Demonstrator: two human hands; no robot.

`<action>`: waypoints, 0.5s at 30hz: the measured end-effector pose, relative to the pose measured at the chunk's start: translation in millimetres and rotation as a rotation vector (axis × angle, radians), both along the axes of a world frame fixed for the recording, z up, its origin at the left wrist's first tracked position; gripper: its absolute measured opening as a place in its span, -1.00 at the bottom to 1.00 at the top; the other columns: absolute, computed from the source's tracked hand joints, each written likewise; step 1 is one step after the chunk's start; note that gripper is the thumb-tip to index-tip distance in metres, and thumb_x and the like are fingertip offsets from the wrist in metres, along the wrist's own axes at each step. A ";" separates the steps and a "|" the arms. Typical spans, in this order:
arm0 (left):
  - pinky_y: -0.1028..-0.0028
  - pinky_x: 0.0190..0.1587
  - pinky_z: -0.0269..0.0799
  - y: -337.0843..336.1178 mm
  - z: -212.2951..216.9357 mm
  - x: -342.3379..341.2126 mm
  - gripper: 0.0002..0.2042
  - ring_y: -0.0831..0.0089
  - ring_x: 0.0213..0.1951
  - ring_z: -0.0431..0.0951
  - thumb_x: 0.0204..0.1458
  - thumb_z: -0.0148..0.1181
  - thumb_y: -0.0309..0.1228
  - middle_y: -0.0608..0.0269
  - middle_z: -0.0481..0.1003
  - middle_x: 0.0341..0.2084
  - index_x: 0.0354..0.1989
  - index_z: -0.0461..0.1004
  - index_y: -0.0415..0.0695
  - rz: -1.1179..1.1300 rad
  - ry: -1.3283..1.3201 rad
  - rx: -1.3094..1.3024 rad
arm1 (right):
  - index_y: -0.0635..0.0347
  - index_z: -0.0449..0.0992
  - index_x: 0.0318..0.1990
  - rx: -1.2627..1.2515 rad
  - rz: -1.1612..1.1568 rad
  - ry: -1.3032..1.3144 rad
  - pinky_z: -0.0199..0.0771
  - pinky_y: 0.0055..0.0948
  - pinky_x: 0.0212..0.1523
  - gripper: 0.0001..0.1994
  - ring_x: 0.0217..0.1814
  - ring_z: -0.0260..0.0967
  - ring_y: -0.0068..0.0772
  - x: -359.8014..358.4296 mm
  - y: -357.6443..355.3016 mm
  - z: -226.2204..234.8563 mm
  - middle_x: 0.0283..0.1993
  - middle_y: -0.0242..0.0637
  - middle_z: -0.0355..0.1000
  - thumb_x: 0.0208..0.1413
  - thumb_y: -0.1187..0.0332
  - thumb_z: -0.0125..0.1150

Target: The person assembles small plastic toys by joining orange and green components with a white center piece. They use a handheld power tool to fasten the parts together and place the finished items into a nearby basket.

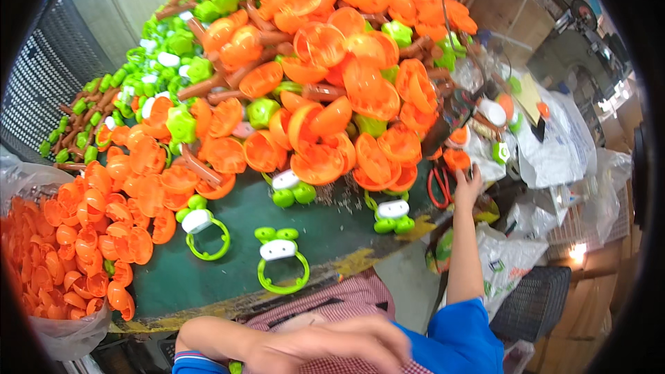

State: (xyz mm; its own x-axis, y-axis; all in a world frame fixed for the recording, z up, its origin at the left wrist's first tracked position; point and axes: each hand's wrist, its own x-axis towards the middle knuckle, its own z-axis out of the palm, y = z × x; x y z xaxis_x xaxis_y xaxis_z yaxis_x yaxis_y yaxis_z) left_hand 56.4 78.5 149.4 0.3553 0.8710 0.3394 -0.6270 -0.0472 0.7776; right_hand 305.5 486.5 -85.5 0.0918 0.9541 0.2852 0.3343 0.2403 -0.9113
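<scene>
My left hand (329,348) is low over my lap at the front edge, blurred by movement, its fingers stretched toward the right and nothing visible in them. At the right end of the table my right hand (468,185) has thumb and fingers apart, close below an orange plastic piece (456,159); whether they touch is unclear. Beside it lie red-handled scissors (439,187). Along the near side of the table lie green rings with white and green tops: a left ring piece (206,232), a middle one (279,253) and a right one (393,215).
A large heap of orange shells (322,45), green parts and brown sticks covers the green table (228,280). A clear bag of orange shells (52,256) stands at left, near a grey basket (59,69). Plastic bags (554,131) and a dark crate (533,305) are at right.
</scene>
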 end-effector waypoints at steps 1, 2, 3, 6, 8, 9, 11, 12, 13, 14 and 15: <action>0.17 0.20 0.09 9.4 6.5 6.0 -0.04 0.10 0.12 0.28 0.05 -0.34 0.46 -0.26 0.33 0.01 -0.18 0.53 -0.39 -0.144 -0.079 -0.038 | 0.38 0.19 0.29 0.003 -0.033 -0.088 0.37 -0.30 0.20 -0.37 0.22 0.29 -0.11 5.5 -4.4 -3.1 0.27 0.06 0.06 0.09 0.39 0.30; 0.21 0.20 0.09 15.9 13.5 8.5 -0.07 0.17 0.12 0.26 0.03 -0.26 0.46 -0.16 0.28 0.02 -0.17 0.50 -0.38 -0.200 -0.190 -0.064 | 0.32 0.22 0.28 -0.047 -0.071 -0.120 0.35 -0.27 0.19 -0.40 0.19 0.30 -0.13 0.9 -17.9 5.4 0.25 0.01 0.10 0.09 0.40 0.28; 0.25 0.19 0.09 22.8 21.2 11.4 -0.09 0.23 0.12 0.23 0.00 -0.19 0.46 -0.06 0.24 0.03 -0.16 0.47 -0.37 -0.285 -0.311 -0.090 | 0.27 0.25 0.28 0.019 -0.067 -0.082 0.31 -0.26 0.19 -0.42 0.17 0.30 -0.14 22.8 -11.5 -16.2 0.22 -0.03 0.16 0.09 0.42 0.26; 0.28 0.21 0.08 37.3 -8.4 21.5 -0.07 0.27 0.13 0.21 -0.03 -0.15 0.49 0.02 0.20 0.05 -0.13 0.44 -0.37 -0.450 -0.494 -0.036 | 0.26 0.29 0.25 0.085 -0.090 -0.153 0.27 -0.29 0.20 -0.45 0.16 0.29 -0.17 6.8 -38.2 -0.8 0.19 -0.10 0.23 0.08 0.45 0.24; 0.29 0.18 0.10 44.5 8.1 14.9 -0.07 0.27 0.10 0.23 -0.03 -0.15 0.50 0.02 0.21 0.03 -0.17 0.44 -0.37 -0.480 -0.375 -0.108 | 0.24 0.31 0.25 0.060 -0.129 -0.167 0.28 -0.33 0.18 -0.47 0.15 0.28 -0.25 3.4 -46.5 14.2 0.20 -0.17 0.24 0.09 0.46 0.24; 0.30 0.16 0.11 47.4 17.0 12.1 -0.07 0.27 0.08 0.23 -0.04 -0.16 0.50 0.02 0.21 0.01 -0.19 0.44 -0.36 -0.495 -0.317 -0.144 | 0.24 0.32 0.24 0.075 -0.125 -0.135 0.29 -0.33 0.17 -0.49 0.14 0.29 -0.25 1.7 -46.7 18.6 0.21 -0.17 0.24 0.10 0.45 0.23; 0.30 0.16 0.10 53.7 48.6 8.8 -0.08 0.28 0.07 0.23 -0.04 -0.14 0.49 0.03 0.22 0.00 -0.17 0.44 -0.36 -0.480 -0.177 -0.228 | 0.23 0.34 0.22 0.098 -0.100 -0.063 0.31 -0.33 0.15 -0.52 0.13 0.29 -0.26 -3.4 -47.6 28.3 0.20 -0.18 0.25 0.12 0.45 0.22; 0.31 0.16 0.09 55.7 50.2 9.7 -0.09 0.28 0.07 0.23 -0.03 -0.13 0.48 0.04 0.23 0.00 -0.16 0.44 -0.35 -0.473 -0.161 -0.230 | 0.22 0.36 0.20 0.112 -0.068 -0.009 0.36 -0.34 0.10 -0.55 0.14 0.30 -0.28 -10.5 -43.8 37.3 0.20 -0.20 0.26 0.13 0.46 0.20; 0.31 0.17 0.08 58.4 51.1 11.6 -0.09 0.29 0.07 0.24 -0.03 -0.11 0.47 0.04 0.23 0.00 -0.14 0.44 -0.35 -0.474 -0.149 -0.237 | 0.22 0.38 0.19 0.174 -0.050 0.027 0.42 -0.37 0.03 -0.57 0.14 0.30 -0.30 -8.9 -33.7 32.4 0.19 -0.23 0.29 0.13 0.46 0.19; 0.29 0.18 0.07 59.7 37.3 16.0 -0.10 0.28 0.09 0.23 -0.03 -0.10 0.47 0.04 0.23 0.01 -0.12 0.44 -0.35 -0.462 -0.236 -0.183 | 0.22 0.38 0.18 0.183 -0.041 0.009 0.43 -0.38 0.00 -0.57 0.13 0.31 -0.32 -13.8 -27.7 41.4 0.16 -0.25 0.32 0.13 0.47 0.19; 0.29 0.19 0.06 58.4 31.6 17.4 -0.10 0.27 0.09 0.23 -0.03 -0.09 0.46 0.04 0.23 0.01 -0.11 0.44 -0.35 -0.455 -0.273 -0.178 | 0.23 0.38 0.18 0.193 -0.030 -0.009 0.45 -0.39 -0.03 -0.57 0.11 0.32 -0.34 -19.4 -20.3 50.9 0.13 -0.27 0.34 0.12 0.47 0.19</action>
State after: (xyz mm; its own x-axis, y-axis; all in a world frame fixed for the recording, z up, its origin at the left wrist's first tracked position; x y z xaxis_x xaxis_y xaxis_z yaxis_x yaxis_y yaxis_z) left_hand 73.8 136.9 181.0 0.6286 0.7025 0.3338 -0.7333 0.3922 0.5554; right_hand 286.1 466.2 -34.6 0.1156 0.8784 0.4637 0.3521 0.4003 -0.8461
